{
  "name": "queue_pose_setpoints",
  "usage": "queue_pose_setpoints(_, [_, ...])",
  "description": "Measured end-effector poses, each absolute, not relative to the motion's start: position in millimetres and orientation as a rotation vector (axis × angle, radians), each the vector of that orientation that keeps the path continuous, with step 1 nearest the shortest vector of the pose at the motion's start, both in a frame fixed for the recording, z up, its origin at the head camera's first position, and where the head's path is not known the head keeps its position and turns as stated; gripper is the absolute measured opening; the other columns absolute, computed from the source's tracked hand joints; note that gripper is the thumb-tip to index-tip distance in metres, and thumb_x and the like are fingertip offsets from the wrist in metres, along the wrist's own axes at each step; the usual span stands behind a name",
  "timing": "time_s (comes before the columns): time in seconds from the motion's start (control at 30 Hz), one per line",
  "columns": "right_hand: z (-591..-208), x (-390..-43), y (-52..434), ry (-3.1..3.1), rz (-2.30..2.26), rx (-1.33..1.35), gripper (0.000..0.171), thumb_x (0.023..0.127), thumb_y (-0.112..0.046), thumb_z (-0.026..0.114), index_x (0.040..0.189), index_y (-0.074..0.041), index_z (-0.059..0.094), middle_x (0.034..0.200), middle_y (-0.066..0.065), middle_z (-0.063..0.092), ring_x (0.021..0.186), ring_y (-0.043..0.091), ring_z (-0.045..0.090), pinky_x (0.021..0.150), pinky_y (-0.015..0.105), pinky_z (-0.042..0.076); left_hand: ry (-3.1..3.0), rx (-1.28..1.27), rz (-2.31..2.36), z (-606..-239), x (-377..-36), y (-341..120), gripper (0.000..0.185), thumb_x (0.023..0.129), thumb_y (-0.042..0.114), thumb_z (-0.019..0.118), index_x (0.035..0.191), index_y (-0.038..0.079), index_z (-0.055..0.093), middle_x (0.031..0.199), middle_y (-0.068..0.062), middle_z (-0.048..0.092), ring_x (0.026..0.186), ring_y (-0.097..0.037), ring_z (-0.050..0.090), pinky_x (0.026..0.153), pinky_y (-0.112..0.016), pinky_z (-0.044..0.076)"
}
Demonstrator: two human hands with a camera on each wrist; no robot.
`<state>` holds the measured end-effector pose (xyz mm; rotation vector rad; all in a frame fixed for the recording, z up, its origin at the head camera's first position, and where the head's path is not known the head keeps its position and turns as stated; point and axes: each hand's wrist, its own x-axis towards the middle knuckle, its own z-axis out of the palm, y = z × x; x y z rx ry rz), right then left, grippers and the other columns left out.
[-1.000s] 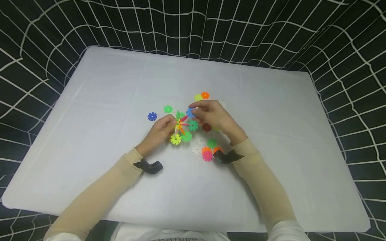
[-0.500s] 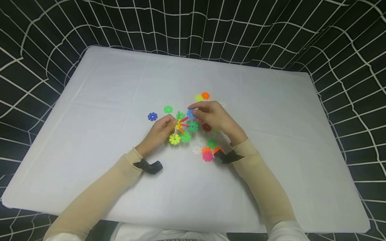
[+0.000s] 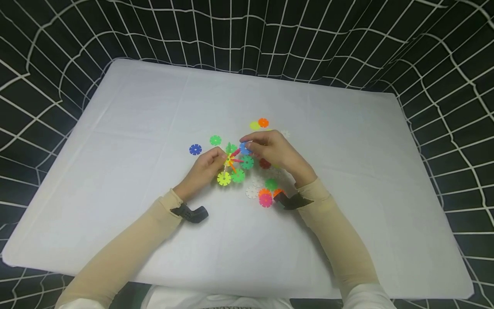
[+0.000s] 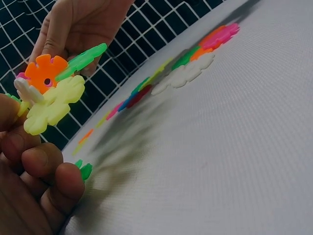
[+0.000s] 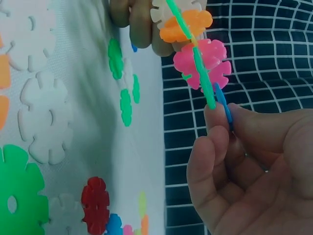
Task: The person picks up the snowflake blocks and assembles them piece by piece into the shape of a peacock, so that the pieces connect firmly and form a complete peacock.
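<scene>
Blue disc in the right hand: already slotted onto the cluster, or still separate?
Cannot tell. The right hand pinches the blue disc edge-on against a green disc of the cluster; the joint is hidden.

- The joined disc cluster (image 3: 233, 165) sits between the left hand (image 3: 204, 169) and the right hand (image 3: 275, 150), above the table (image 3: 135, 128).
- A single disc (image 3: 244, 147) is at the right hand's fingertips, touching the cluster's far side.
- Two loose discs (image 3: 204, 145) lie just beyond the left hand.
- A pair of discs (image 3: 258, 124) lies beyond the right hand.
- A scatter of discs (image 3: 264, 193) lies under and nearer than the right wrist.
</scene>
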<state>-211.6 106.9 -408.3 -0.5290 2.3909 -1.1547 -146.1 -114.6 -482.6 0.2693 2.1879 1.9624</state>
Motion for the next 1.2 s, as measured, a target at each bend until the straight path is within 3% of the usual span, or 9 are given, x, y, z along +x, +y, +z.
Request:
queue_pose_setpoints(0.2, [-408.0, -210.8, 106.1, 2.37, -1.183, -0.506, 0.029, 0.102, -0.018, 0.058, 0.128, -0.013, 0.069, 0.096, 0.008, 0.068, 0.065, 0.032, 0.052, 0.053, 0.027, 0.044, 2.194, 0.279, 1.966, -482.5, -145.5, -115.0, 0.016, 0.107, 0.01, 0.047, 0.096, 0.0, 0.054, 0.077, -0.001, 0.044, 0.073, -0.012, 0.043, 0.067, -0.022, 0.038])
queue_pose_setpoints(0.47, [-411.7, -206.9, 96.8, 2.416, -1.121, -0.54, 0.027, 0.102, -0.015, 0.057, 0.125, -0.015, 0.07, 0.101, 0.012, 0.07, 0.047, 0.016, 0.039, 0.047, 0.023, 0.036, 2.27, 0.247, 1.917, -481.9, -146.3, -116.8, 0.018, 0.107, 0.013, 0.048, 0.096, 0.001, 0.057, 0.076, 0.001, 0.045, 0.072, -0.011, 0.044, 0.066, -0.023, 0.039])
queue_pose_setpoints(0.6, [-413.2, -207.2, 96.1, 2.416, -1.129, -0.55, 0.027, 0.102, -0.015, 0.057, 0.126, -0.015, 0.07, 0.101, 0.01, 0.07, 0.043, 0.016, 0.036, 0.045, 0.024, 0.035, 2.297, 0.214, 1.92, -481.2, -146.7, -116.9, 0.019, 0.107, 0.014, 0.049, 0.097, 0.0, 0.058, 0.074, 0.001, 0.044, 0.072, -0.011, 0.043, 0.067, -0.023, 0.037])
queue_pose_setpoints(0.7, [-413.2, -210.8, 100.8, 2.403, -1.133, -0.534, 0.028, 0.103, -0.021, 0.057, 0.127, -0.016, 0.07, 0.099, 0.011, 0.07, 0.048, 0.021, 0.044, 0.05, 0.026, 0.041, 2.287, 0.226, 1.928, -480.6, -147.3, -115.9, 0.02, 0.107, 0.013, 0.048, 0.098, -0.002, 0.057, 0.074, 0.001, 0.044, 0.072, -0.011, 0.043, 0.068, -0.023, 0.037])
queue_pose_setpoints(0.83, [-415.2, -220.1, 111.5, 2.484, -1.064, -0.482, 0.029, 0.104, -0.028, 0.057, 0.124, -0.013, 0.071, 0.107, 0.01, 0.071, 0.081, 0.022, 0.061, 0.078, 0.034, 0.054, 2.277, 0.225, 1.937, -478.7, -147.2, -114.8, 0.019, 0.107, 0.013, 0.048, 0.099, -0.003, 0.057, 0.073, 0.001, 0.045, 0.071, -0.01, 0.043, 0.067, -0.022, 0.038])
queue_pose_setpoints(0.93, [-417.4, -226.1, 123.0, 2.603, -0.899, -0.423, 0.027, 0.103, -0.025, 0.059, 0.121, -0.009, 0.071, 0.113, 0.01, 0.071, 0.101, 0.024, 0.06, 0.097, 0.041, 0.053, 2.272, 0.219, 1.943, -478.3, -147.1, -114.8, 0.02, 0.106, 0.013, 0.048, 0.1, -0.004, 0.058, 0.073, 0.002, 0.045, 0.07, -0.009, 0.042, 0.066, -0.022, 0.038])
queue_pose_setpoints(1.03, [-420.1, -230.2, 132.8, 2.647, -0.684, -0.395, 0.028, 0.1, -0.02, 0.063, 0.125, -0.008, 0.069, 0.119, 0.012, 0.068, 0.107, 0.028, 0.057, 0.1, 0.045, 0.052, 2.265, 0.208, 1.945, -479.8, -147.2, -115.5, 0.021, 0.106, 0.012, 0.048, 0.101, -0.005, 0.058, 0.074, 0.002, 0.046, 0.07, -0.009, 0.042, 0.066, -0.021, 0.038])
queue_pose_setpoints(1.2, [-420.9, -232.4, 139.2, 2.589, -0.438, -0.435, 0.041, 0.094, -0.018, 0.069, 0.135, -0.015, 0.063, 0.124, 0.011, 0.06, 0.112, 0.028, 0.051, 0.093, 0.045, 0.054, 2.249, 0.186, 1.961, -480.6, -147.0, -116.5, 0.022, 0.107, 0.013, 0.047, 0.101, -0.005, 0.058, 0.076, 0.002, 0.048, 0.07, -0.009, 0.043, 0.065, -0.021, 0.039])
